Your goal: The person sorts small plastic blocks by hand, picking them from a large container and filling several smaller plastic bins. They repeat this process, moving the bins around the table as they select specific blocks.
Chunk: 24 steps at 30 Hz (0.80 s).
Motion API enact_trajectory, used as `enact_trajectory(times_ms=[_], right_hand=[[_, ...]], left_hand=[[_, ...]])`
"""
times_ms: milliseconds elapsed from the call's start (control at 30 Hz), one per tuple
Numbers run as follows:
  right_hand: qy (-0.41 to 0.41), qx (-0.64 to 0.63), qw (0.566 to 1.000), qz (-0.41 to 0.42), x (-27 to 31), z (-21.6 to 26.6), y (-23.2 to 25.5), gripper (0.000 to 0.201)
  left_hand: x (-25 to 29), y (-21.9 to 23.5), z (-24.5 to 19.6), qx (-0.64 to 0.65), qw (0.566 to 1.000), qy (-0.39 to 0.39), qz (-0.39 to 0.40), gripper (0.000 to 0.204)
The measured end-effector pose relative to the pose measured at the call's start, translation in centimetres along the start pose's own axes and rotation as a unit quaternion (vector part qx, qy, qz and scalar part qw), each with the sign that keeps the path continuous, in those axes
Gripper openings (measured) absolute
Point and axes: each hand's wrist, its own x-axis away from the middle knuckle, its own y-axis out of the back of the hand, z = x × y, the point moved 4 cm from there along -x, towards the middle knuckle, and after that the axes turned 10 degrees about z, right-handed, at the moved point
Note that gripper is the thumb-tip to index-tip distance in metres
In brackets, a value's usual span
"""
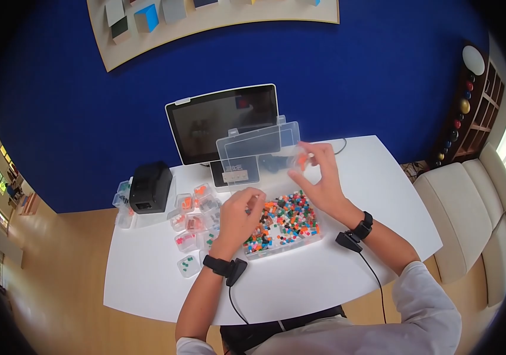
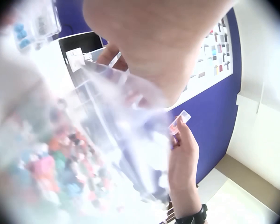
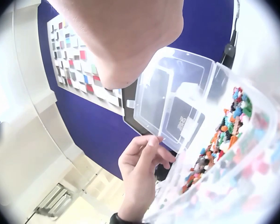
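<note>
A large clear bin (image 1: 285, 245) holds many small coloured pieces (image 1: 291, 219), its lid (image 1: 250, 148) raised at the back. My left hand (image 1: 241, 218) is above the bin's left side, fingers bent; in the right wrist view its thumb and forefinger (image 3: 139, 161) pinch a tiny reddish piece (image 3: 161, 139). Behind the bin's right side, my right hand (image 1: 324, 182) holds up a small clear box (image 1: 301, 160) with orange pieces in it. That box (image 2: 179, 122) is tilted between thumb and fingers in the left wrist view.
Several small clear boxes of sorted pieces (image 1: 186, 240) lie left of the bin. A black device (image 1: 150, 187) and more small boxes (image 1: 124, 204) stand farther left. Behind the bin is a screen (image 1: 223, 121); the white table (image 1: 377, 195) extends to the right.
</note>
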Motion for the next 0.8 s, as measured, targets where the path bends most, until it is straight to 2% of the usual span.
enact_trajectory(times_ms=[33, 100, 133, 167, 233, 300, 367, 533, 633, 700, 767, 800], right_hand=[[-0.005, 0.003, 1.000, 0.000, 0.1, 1.1, 0.6, 0.068], [0.030, -0.038, 0.994, 0.095, 0.0, 3.2, 0.3, 0.069], [0.037, -0.067, 0.989, 0.128, -0.1, 3.6, -0.4, 0.067], [0.036, -0.072, 0.988, 0.133, 0.0, 3.9, -0.7, 0.067], [0.059, -0.106, 0.970, 0.208, 0.3, 4.7, -2.0, 0.066], [0.077, -0.105, 0.965, 0.226, 0.6, 5.7, -2.7, 0.063], [0.086, -0.077, 0.969, 0.216, 0.7, 6.6, -3.5, 0.059], [0.075, -0.116, 0.957, 0.254, 1.3, 5.7, -4.9, 0.054], [0.064, -0.144, 0.949, 0.272, 1.4, 5.7, -4.7, 0.051], [0.057, -0.155, 0.948, 0.272, 1.0, 5.3, -3.8, 0.051], [0.069, -0.129, 0.934, 0.326, 0.6, 4.4, -3.2, 0.057], [0.090, -0.146, 0.938, 0.300, 0.4, 4.1, -3.0, 0.055]], left_hand=[[-0.1, -0.1, -1.0, 0.004, 1.000, 0.000, 0.004, 0.020], [-0.2, 0.5, -2.7, 0.155, 0.987, 0.011, -0.031, 0.030], [-0.4, 0.3, -2.2, 0.189, 0.982, 0.009, -0.005, 0.043], [-0.2, 0.4, -2.6, 0.188, 0.982, 0.015, -0.006, 0.043], [0.2, 0.1, -3.4, 0.315, 0.948, 0.046, 0.012, 0.048], [0.9, -1.1, -3.6, 0.323, 0.945, 0.045, 0.035, 0.051], [1.1, -1.5, -4.3, 0.281, 0.960, -0.006, -0.015, 0.049], [2.1, -1.4, -3.1, 0.240, 0.966, 0.087, 0.033, 0.043], [2.5, -1.7, -2.9, 0.205, 0.975, 0.079, 0.031, 0.043], [2.3, -1.2, -3.6, 0.271, 0.959, 0.065, 0.047, 0.046], [2.2, -0.6, -2.6, 0.264, 0.958, 0.086, 0.065, 0.051], [2.1, -0.2, -2.2, 0.218, 0.970, 0.074, 0.080, 0.056]])
